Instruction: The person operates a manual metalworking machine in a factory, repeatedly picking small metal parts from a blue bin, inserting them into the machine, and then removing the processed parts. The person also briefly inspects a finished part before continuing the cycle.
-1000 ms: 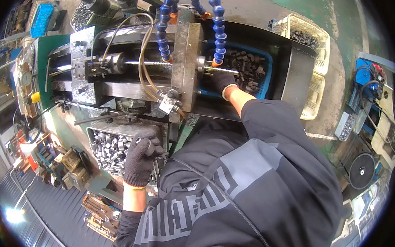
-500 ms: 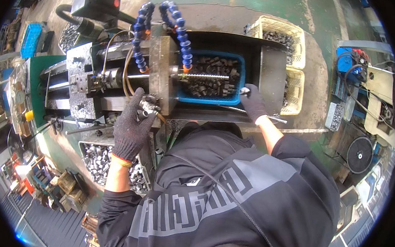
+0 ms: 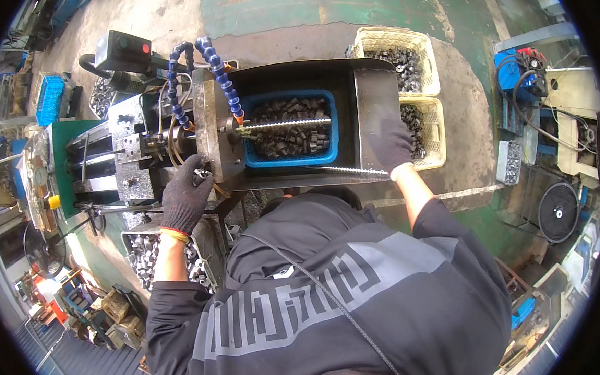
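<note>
My left hand (image 3: pixel 188 193), in a dark knitted glove, is closed on small metal fittings (image 3: pixel 204 173) beside the machine's upright block (image 3: pixel 214 131). My gloved right hand (image 3: pixel 391 145) is smeared by motion over the right end of the black metal trough (image 3: pixel 369 87), close to a yellow crate (image 3: pixel 438 144); its fingers and anything in them cannot be made out. Between the hands, a blue basket (image 3: pixel 333 127) of dark metal pieces sits in the trough. A bright threaded rod (image 3: pixel 296 123) juts from the block above it. Another ridged rod (image 3: pixel 354 171) lies along the trough's near edge.
Blue jointed coolant hoses (image 3: pixel 213 62) arch over the block. A second yellow crate (image 3: pixel 429 49) of metal parts stands at the far right. Below my left arm is a bin of shiny fittings (image 3: pixel 143 255). A control box with buttons (image 3: pixel 122 50) is at the far left.
My right hand has moved right, from the blue basket's edge to beside the yellow crates. My left hand stays by the block with the fittings. The whole view has shifted.
</note>
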### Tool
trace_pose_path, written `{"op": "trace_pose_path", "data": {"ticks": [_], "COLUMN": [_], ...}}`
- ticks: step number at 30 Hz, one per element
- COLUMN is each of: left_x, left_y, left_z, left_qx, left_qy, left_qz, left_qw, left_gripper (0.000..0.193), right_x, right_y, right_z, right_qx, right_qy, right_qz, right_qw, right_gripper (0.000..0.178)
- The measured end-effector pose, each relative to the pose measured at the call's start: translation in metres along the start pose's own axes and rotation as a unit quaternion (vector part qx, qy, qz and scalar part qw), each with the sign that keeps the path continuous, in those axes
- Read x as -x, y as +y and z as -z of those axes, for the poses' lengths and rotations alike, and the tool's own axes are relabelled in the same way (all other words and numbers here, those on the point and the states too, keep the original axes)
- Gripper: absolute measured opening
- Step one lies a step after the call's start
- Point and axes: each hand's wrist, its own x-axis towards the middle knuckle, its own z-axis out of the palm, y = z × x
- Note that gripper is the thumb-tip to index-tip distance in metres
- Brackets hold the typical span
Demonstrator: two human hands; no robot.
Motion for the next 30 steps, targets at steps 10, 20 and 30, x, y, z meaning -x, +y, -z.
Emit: {"op": "trace_pose_path", "data": {"ticks": [10,20,30], "left_x": [0.034,0.058,0.009], "left_y": [-0.009,0.027,0.034], "left_z": [0.000,-0.031,-0.087], "left_qx": [0.567,0.827,0.829], "left_qy": [-0.003,0.025,0.054], "left_qz": [0.190,0.202,0.326], "left_qw": [0.802,0.525,0.452], "left_gripper": [0.045,0.035,0.040], "right_x": [-0.099,-0.104,-0.006], "right_y": [-0.172,-0.193,-0.016], "right_z": [-0.006,0.021,0.059], "right_qx": [-0.016,-0.105,-0.118], "right_qy": [-0.267,-0.326,-0.156], "right_qz": [0.125,0.191,0.172], "right_qw": [0.955,0.920,0.965], "right_gripper": [0.051,0.046,0.042]}}
